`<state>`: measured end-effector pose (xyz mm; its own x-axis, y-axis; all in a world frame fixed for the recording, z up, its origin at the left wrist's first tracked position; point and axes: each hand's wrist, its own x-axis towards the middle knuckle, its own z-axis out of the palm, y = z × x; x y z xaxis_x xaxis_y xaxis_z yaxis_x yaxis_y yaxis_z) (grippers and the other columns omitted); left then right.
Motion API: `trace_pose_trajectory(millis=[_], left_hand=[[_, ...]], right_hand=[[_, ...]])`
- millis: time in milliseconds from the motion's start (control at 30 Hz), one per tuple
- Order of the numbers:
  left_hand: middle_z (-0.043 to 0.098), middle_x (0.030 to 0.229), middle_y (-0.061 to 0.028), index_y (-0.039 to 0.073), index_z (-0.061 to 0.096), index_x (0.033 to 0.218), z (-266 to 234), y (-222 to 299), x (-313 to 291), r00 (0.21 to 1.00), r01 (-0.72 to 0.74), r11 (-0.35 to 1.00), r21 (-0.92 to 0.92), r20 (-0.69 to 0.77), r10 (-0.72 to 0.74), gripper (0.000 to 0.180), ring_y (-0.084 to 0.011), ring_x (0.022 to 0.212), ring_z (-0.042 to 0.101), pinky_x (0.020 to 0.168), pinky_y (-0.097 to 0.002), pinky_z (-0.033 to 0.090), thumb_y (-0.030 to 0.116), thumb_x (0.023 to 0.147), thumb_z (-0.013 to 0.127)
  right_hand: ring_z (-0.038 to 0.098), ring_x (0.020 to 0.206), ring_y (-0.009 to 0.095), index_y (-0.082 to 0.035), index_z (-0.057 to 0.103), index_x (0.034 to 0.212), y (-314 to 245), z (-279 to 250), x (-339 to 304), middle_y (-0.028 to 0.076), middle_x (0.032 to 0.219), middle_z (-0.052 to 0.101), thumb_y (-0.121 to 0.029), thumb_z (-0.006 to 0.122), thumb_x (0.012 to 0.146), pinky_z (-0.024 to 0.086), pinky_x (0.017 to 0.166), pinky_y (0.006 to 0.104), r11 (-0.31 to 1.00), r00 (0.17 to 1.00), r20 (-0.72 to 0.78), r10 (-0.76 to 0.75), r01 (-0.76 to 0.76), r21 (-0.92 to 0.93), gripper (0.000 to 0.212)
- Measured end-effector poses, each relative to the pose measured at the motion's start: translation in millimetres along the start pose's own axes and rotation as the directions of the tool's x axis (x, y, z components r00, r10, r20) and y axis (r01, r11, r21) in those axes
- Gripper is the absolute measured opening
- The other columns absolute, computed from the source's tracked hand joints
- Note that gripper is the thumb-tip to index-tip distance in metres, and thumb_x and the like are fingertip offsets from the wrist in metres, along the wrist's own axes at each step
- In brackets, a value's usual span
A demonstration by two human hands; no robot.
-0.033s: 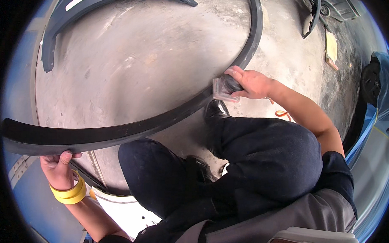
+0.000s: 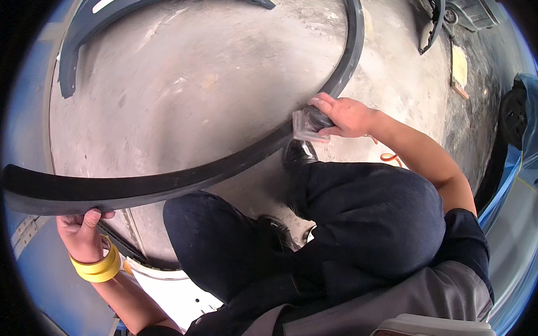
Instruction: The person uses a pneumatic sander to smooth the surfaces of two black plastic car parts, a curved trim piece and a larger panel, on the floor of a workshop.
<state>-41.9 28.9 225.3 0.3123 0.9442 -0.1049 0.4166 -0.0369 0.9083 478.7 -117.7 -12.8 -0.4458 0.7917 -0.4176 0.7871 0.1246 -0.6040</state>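
Note:
A long, curved dark plastic trim strip (image 2: 144, 187) sweeps from the left side past my knees and up to the top. My left hand (image 2: 84, 235), with yellow rings that look like tape rolls (image 2: 98, 267) around its wrist, grips the strip's near edge close to its left end. My right hand (image 2: 351, 117) is wrapped around the black knob of a sander (image 2: 309, 125). The sander's pale, square, see-through base is blurred and rests against the strip's near side. The palm hides part of the knob.
Dusty concrete floor (image 2: 164, 105) lies around. A grey curved panel (image 2: 102, 23) is at the upper left. An orange coiled hose (image 2: 390, 157) runs beneath my right forearm. A plastic-covered car part (image 2: 534, 118) is on the right. My black shoe (image 2: 300, 152) sits just under the sander.
The sander and my right hand have shifted very slightly left along the strip. My left hand stays at almost the same place on it.

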Motion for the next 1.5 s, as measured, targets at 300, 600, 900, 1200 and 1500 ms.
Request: trace_pose_trajectory(millis=[300,600,900,1200,1500], left_hand=[[0.071,0.093,-0.0116,-0.001,0.057,0.119,17.0,10.1,-16.5,0.998,0.026,1.0,-0.013,-0.054,-0.026,0.043,-0.0207,0.071,0.07,0.061,-0.0301,0.06,0.016,0.088,0.081],[0.069,0.109,-0.0186,-0.005,0.051,0.126,37.7,22.2,-17.6,0.972,0.152,0.988,-0.041,-0.176,-0.156,0.042,-0.026,0.081,0.072,0.063,-0.0344,0.065,-0.009,0.088,0.066],[0.063,0.122,-0.0176,-0.003,0.042,0.137,36.9,33.4,-15.3,0.968,0.226,0.972,-0.061,-0.1,-0.232,0.051,-0.0263,0.099,0.07,0.072,-0.0346,0.066,-0.013,0.091,0.063],[0.06,0.128,-0.0152,-0.002,0.039,0.144,39.0,16.2,-29.1,0.949,0.316,0.948,-0.04,-0.003,-0.316,0.06,-0.0245,0.099,0.068,0.07,-0.0359,0.066,-0.011,0.091,0.066],[0.062,0.087,-0.0105,-0.006,0.05,0.12,44.2,15.3,-26.7,0.959,0.231,0.969,-0.092,-0.144,-0.242,0.039,-0.0205,0.069,0.067,0.056,-0.033,0.062,-0.007,0.087,0.071]], right_hand=[[0.06,0.109,0.046,0.001,0.036,0.146,-50.4,-14.7,59.0,0.023,0.136,0.049,-0.039,0.073,0.092,0.049,0.094,0.0513,0.959,0.958,0.087,-0.274,0.265,0.101,0.076],[0.06,0.107,0.044,-0.005,0.035,0.143,-161.4,-26.1,125.1,0.023,0.132,0.049,-0.034,0.08,0.088,0.049,0.091,0.0486,0.737,0.819,-0.269,-0.506,0.573,0.358,0.077],[0.061,0.095,0.032,-0.004,0.034,0.144,-248.9,-84.6,147.3,0.02,0.121,0.051,-0.033,0.083,0.085,0.049,0.087,0.0413,0.561,0.644,-0.591,-0.485,0.748,0.355,0.082],[0.064,0.099,0.031,-0.001,0.039,0.137,-300.5,-168.1,170.8,0.02,0.115,0.06,-0.037,0.084,0.084,0.052,0.088,0.0416,0.366,0.491,-0.785,-0.377,0.858,0.361,0.079],[0.062,0.102,0.026,-0.006,0.035,0.142,-268.3,-124.6,150.4,0.016,0.116,0.058,-0.029,0.082,0.088,0.051,0.088,0.0404,0.577,0.642,-0.623,-0.447,0.739,0.348,0.075]])
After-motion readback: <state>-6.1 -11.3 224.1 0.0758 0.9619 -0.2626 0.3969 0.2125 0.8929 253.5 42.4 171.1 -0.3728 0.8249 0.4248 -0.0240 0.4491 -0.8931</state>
